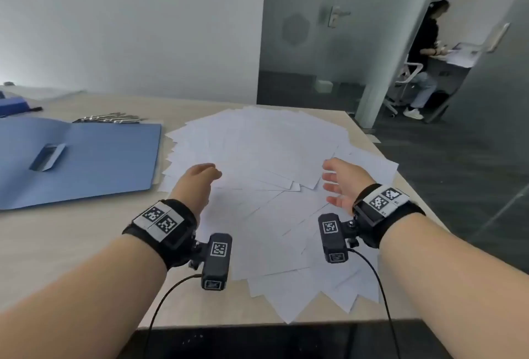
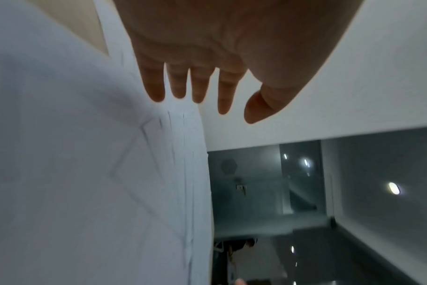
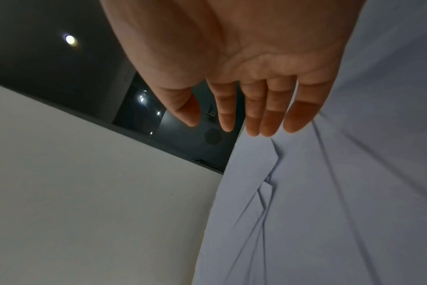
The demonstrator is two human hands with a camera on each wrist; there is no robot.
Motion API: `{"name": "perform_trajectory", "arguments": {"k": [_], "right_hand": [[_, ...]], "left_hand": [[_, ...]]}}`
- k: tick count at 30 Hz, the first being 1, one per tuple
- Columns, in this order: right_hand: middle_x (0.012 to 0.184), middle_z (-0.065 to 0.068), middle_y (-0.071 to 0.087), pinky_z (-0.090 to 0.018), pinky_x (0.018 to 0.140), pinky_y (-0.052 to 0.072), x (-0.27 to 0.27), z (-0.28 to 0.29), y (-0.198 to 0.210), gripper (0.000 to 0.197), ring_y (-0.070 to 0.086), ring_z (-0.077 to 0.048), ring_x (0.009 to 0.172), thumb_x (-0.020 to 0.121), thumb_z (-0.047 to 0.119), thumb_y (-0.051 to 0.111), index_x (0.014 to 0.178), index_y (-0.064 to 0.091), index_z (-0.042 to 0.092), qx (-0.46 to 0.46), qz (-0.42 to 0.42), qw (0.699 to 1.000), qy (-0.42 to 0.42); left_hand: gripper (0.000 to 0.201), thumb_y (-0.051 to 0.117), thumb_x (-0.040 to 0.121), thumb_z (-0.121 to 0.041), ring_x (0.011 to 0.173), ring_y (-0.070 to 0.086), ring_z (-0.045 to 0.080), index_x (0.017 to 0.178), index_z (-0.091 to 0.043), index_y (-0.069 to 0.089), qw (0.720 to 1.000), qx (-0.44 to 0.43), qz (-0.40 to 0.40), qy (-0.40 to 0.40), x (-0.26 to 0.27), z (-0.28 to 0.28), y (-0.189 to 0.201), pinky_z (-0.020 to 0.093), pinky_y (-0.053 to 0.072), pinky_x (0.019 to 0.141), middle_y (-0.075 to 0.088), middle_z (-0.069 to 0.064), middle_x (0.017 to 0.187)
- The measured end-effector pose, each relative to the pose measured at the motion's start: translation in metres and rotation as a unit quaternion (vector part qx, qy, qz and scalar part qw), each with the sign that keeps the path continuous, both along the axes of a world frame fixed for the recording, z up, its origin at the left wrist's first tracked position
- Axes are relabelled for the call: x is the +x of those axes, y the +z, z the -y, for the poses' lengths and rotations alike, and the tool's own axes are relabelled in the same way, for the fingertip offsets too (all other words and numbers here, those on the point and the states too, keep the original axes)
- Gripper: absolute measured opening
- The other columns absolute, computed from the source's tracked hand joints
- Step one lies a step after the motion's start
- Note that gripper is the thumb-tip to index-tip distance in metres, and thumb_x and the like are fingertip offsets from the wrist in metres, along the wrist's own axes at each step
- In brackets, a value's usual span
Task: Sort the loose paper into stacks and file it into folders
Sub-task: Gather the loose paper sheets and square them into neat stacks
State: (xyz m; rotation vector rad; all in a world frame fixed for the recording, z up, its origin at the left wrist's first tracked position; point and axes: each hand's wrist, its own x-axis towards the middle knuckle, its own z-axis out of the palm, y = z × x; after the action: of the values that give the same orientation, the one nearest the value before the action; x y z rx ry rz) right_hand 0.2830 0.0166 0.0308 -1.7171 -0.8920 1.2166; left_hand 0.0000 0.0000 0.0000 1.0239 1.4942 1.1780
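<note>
Hovering over the loose paper (image 1: 266,164), spread unsorted across the bench (image 1: 57,241), both hands (image 1: 197,180) are seen open and empty; left of it, the blue folder (image 1: 86,158) lies open, nothing filed.

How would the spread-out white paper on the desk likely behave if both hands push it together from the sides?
The paper lies as many thin, fanned, overlapping sheets, so it would probably slide and bunch unevenly rather than move as a block. Single sheets look floppy and would likely buckle at their edges. Sheets overhanging the desk's near edge might slip off. The left hand and right hand are open.
</note>
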Motion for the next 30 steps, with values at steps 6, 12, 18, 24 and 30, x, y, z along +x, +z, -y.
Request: {"name": "perform_trajectory", "arguments": {"k": [6,12,18,24,30], "right_hand": [[0.129,-0.004,0.054,-0.044,0.092,0.049,0.008,-0.037,-0.002,0.042,0.055,-0.022,0.117,0.096,0.040,0.057,0.132,0.056,0.019,-0.029,0.046,0.998,0.025],[0.130,-0.001,0.054,-0.041,0.099,0.045,0.021,-0.043,-0.007,0.036,0.051,-0.022,0.118,0.099,0.037,0.055,0.131,0.055,0.023,-0.008,0.124,0.989,0.076],[0.162,0.000,0.032,-0.037,0.114,0.035,0.008,-0.052,-0.025,0.074,0.041,-0.026,0.140,0.084,0.055,0.054,0.153,0.034,0.038,-0.023,0.366,0.902,0.227],[0.160,0.002,0.029,-0.043,0.118,0.022,-0.020,-0.048,-0.017,0.059,0.020,-0.038,0.147,0.094,0.051,0.043,0.152,0.031,0.045,-0.085,0.544,0.754,0.358],[0.152,0.017,0.039,-0.033,0.119,0.025,-0.019,-0.052,-0.007,0.044,0.035,-0.013,0.144,0.095,0.057,0.052,0.136,0.055,0.040,-0.034,0.503,0.751,0.426]], "left_hand": [[0.026,0.058,0.096,-0.021,0.135,0.043,0.027,0.122,-0.020,0.060,0.994,-0.044,0.095,0.044,-0.006,-0.036,0.008,0.048,0.042,0.105,0.044,0.008,0.151],[0.042,0.067,0.090,-0.027,0.127,0.045,0.025,0.128,-0.022,0.050,0.981,-0.102,0.141,0.084,-0.007,-0.055,0.009,0.044,0.044,0.095,0.044,0.010,0.143],[0.032,0.066,0.090,-0.026,0.117,0.055,0.026,0.119,-0.022,0.052,0.975,-0.120,0.163,0.089,-0.006,-0.060,0.008,0.044,0.048,0.097,0.050,0.007,0.129],[0.023,0.061,0.091,-0.022,0.094,0.065,0.023,0.114,-0.016,0.058,0.970,-0.123,0.200,0.065,-0.012,-0.071,0.006,0.036,0.045,0.079,0.066,0.011,0.120],[0.020,0.062,0.094,-0.013,0.076,0.069,0.037,0.111,-0.005,0.056,0.978,-0.138,0.158,0.011,-0.018,-0.091,0.004,0.047,0.059,0.078,0.061,0.016,0.110]]}}
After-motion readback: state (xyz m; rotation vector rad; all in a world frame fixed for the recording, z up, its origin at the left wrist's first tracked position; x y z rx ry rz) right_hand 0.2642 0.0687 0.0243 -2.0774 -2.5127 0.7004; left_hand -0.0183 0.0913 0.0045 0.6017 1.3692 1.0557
